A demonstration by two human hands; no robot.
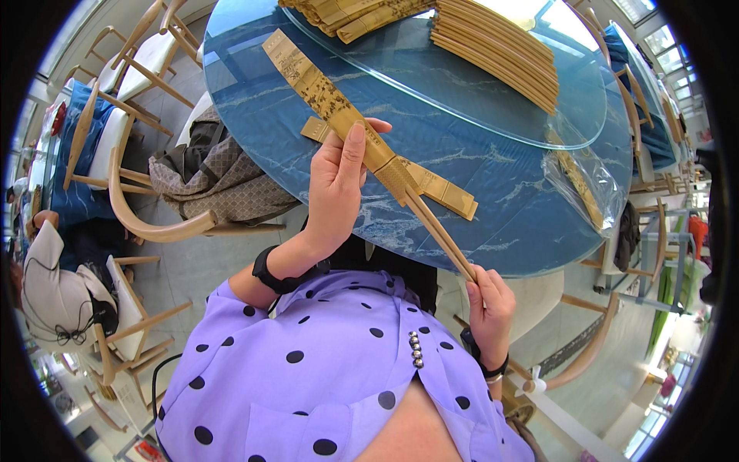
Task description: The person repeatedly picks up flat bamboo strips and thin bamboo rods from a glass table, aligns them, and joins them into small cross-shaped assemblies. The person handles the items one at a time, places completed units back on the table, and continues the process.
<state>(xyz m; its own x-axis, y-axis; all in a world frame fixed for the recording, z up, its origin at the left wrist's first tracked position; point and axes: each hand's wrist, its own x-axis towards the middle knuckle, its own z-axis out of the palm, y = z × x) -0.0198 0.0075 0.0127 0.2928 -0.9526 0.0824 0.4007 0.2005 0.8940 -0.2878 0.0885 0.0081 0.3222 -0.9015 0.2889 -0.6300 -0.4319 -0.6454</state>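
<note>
My left hand (337, 181) is closed around a long gold paper chopstick sleeve (304, 81) with dark printing, thumb on top. A pair of wooden chopsticks (439, 229) sticks out of the sleeve's lower end. My right hand (491, 304) pinches the chopsticks' free ends, close to the table's near edge. Beneath my left hand, another gold sleeve (446, 192) lies across the blue tabletop, partly hidden by the hand and the held sleeve.
On the round glass turntable (431, 88) lie a pile of gold sleeves (350, 15) and a row of chopsticks (496, 54). A clear plastic bag (585, 185) with a gold sleeve inside rests at the right. Wooden chairs, one holding a patterned bag (223, 173), surround the blue table (512, 246).
</note>
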